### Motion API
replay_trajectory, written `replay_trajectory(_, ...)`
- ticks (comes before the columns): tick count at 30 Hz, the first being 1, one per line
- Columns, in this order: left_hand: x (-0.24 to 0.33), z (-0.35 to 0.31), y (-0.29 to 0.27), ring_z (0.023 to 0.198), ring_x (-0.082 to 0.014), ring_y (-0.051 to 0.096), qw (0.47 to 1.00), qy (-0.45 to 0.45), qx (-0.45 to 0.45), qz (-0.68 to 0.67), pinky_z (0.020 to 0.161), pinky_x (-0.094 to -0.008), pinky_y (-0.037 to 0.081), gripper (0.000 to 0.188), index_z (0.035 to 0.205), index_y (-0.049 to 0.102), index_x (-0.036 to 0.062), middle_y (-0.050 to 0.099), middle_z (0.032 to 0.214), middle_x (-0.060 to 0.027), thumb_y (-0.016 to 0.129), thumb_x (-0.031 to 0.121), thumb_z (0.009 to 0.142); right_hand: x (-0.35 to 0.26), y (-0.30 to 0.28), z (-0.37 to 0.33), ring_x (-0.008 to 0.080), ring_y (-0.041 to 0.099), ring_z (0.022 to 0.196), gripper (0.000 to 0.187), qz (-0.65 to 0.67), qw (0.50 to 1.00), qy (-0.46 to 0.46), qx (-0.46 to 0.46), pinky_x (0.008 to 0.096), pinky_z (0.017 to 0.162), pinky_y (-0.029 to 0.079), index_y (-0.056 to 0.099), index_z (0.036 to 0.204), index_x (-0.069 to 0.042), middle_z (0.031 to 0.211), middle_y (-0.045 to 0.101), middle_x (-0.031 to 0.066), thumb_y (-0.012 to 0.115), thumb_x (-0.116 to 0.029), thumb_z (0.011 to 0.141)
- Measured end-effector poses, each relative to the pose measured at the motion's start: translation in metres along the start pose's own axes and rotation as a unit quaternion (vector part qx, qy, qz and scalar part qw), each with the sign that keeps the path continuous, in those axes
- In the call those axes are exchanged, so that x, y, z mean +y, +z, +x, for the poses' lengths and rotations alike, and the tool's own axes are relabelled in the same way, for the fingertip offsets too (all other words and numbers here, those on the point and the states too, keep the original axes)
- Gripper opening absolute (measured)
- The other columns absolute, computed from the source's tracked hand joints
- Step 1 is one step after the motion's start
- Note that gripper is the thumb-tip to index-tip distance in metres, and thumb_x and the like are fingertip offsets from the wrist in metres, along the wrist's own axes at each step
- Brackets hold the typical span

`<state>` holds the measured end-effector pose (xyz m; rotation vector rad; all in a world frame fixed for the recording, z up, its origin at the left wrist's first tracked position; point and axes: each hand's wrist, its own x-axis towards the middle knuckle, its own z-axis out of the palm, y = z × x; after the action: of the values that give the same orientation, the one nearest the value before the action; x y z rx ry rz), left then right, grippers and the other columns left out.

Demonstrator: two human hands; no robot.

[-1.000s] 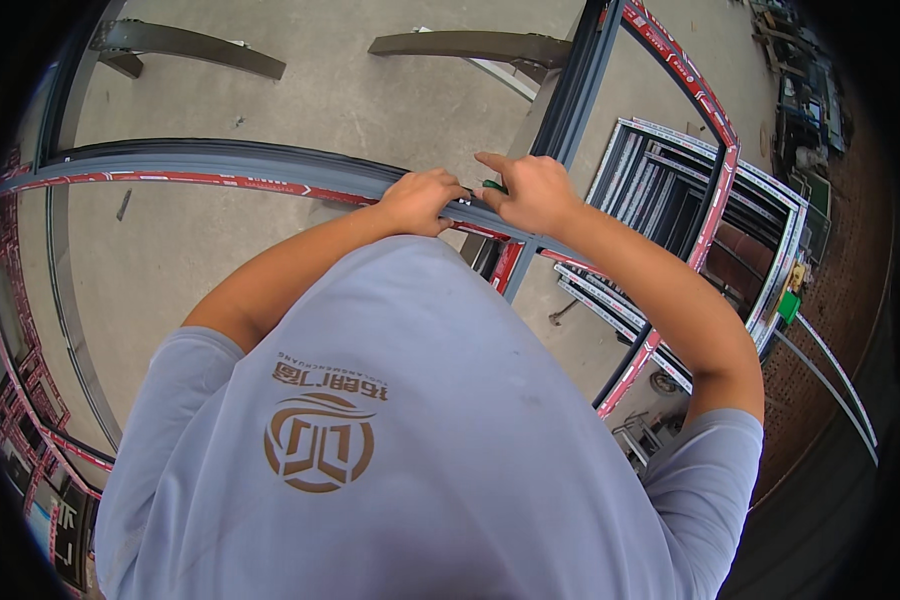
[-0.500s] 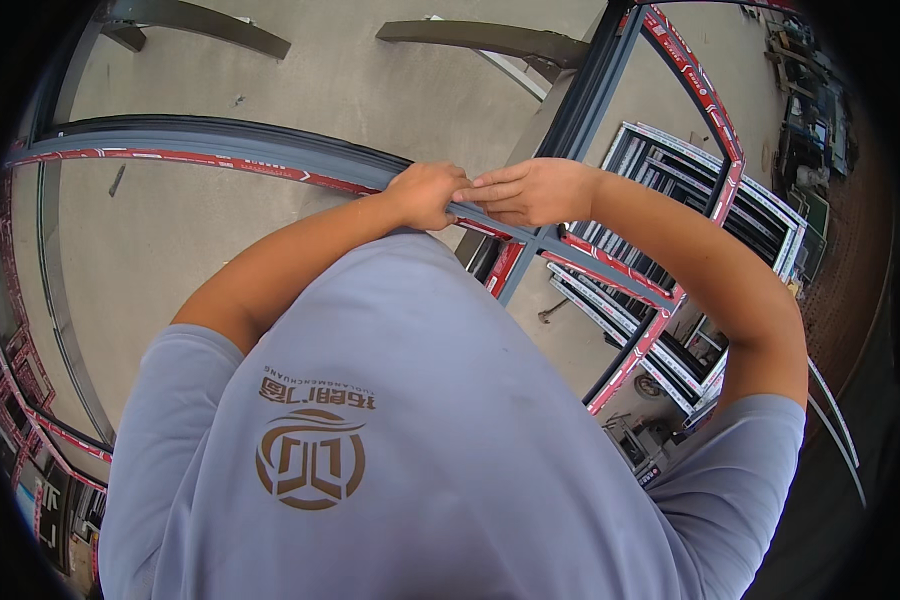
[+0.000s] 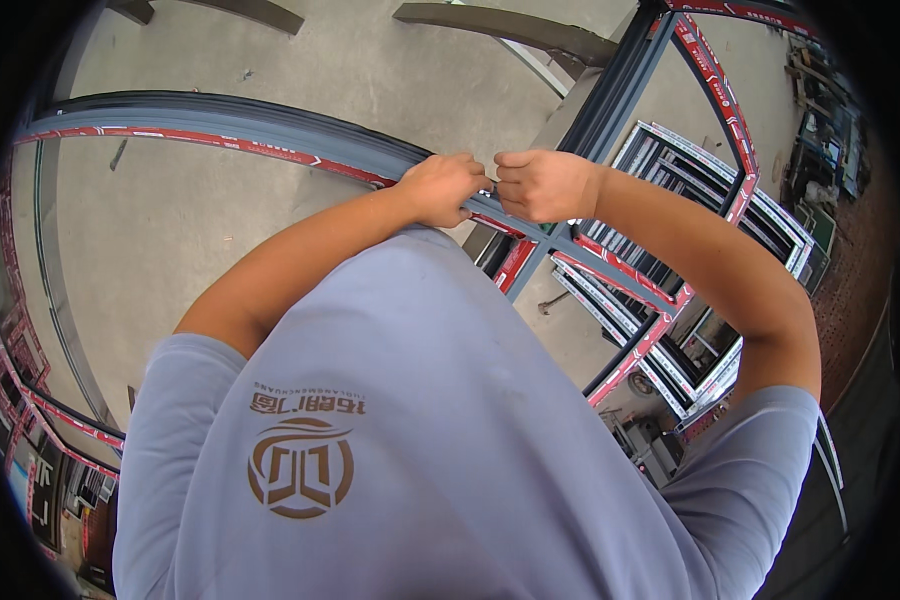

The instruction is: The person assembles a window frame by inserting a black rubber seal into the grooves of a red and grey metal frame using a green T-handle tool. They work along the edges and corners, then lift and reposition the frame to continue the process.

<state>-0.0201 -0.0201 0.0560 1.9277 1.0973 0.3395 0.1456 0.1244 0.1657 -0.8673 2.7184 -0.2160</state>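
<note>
A large grey window frame [image 3: 270,122] with red protective tape along its edge stretches across in front of me. My left hand [image 3: 443,188] lies over its near bar, fingers curled down by the bar's edge. Just right of it, my right hand [image 3: 547,186] is closed, its fingertips pinched toward the left hand. A tiny dark bit shows between the two hands, too small to name. Both hands sit left of a joint [image 3: 548,238] where grey bars cross. What the fingers grip is hidden.
Stacked frames with white-and-black edges [image 3: 715,370] lie on the floor at the right. Brown curved beams [image 3: 505,24] stand beyond the frame. More red-taped frames [image 3: 10,350] are at the far left. Dark materials [image 3: 820,130] line the far right.
My right hand's outstretched fingers have curled into a pinch. Its fingertips have drawn slightly apart from my left hand. The view has shifted a little, so the frame appears moved slightly right.
</note>
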Motion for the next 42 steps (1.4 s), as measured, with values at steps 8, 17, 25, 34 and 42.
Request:
replay_trajectory(8,-0.006,0.001,0.005,0.114,-0.0287,0.062,0.998,0.039,0.038,-0.011,0.091,-0.0428,0.057,0.044,0.116,0.072,0.0086,0.066,0.111,-0.0068,0.083,0.019,0.074,-0.054,-0.002,0.022,0.0243,0.065,0.072,0.023,0.237,0.784,0.573,-0.034,0.0363,0.080,0.048,0.071,0.074,-0.013,0.070,0.069,0.0045,0.074,-0.027,0.092)
replay_trajectory(17,-0.002,0.002,0.001,0.114,-0.0298,0.061,0.998,0.042,0.035,-0.015,0.091,-0.0440,0.056,0.043,0.115,0.072,0.0061,0.066,0.114,-0.0076,0.084,0.020,0.076,-0.041,0.010,-0.004,0.0233,0.063,0.073,0.026,0.156,0.930,0.322,0.084,0.0366,0.085,0.046,0.069,0.078,-0.012,0.069,0.066,0.0039,0.072,-0.032,0.095)
replay_trajectory(25,-0.003,-0.001,0.000,0.113,-0.0295,0.061,0.998,0.058,0.029,0.004,0.089,-0.0442,0.056,0.041,0.115,0.070,0.0096,0.065,0.114,-0.0075,0.083,0.025,0.080,-0.030,0.012,-0.007,0.0217,0.063,0.076,0.026,0.107,0.966,0.216,0.094,0.0343,0.094,0.044,0.067,0.079,-0.011,0.070,0.063,0.0025,0.070,-0.030,0.096)
replay_trajectory(34,-0.004,-0.005,-0.004,0.114,-0.0303,0.060,0.996,0.090,0.015,-0.009,0.088,-0.0443,0.056,0.050,0.131,0.065,0.0103,0.063,0.116,-0.0070,0.080,0.024,0.086,-0.016,-0.018,-0.018,0.0227,0.065,0.086,0.014,0.138,0.953,0.263,0.065,0.0369,0.096,0.046,0.073,0.086,-0.014,0.078,0.067,0.0008,0.076,-0.028,0.088)
replay_trajectory(42,-0.012,-0.057,-0.065,0.125,-0.0349,0.056,0.986,0.038,0.145,-0.072,0.105,-0.0456,0.050,0.058,0.140,0.062,0.0083,0.064,0.132,-0.0127,0.081,0.026,0.088,-0.031,-0.034,0.002,0.0178,0.052,0.066,0.041,0.447,0.619,0.611,0.207,0.0387,0.064,0.047,0.074,0.098,0.001,0.069,0.059,0.0083,0.072,-0.040,0.102)
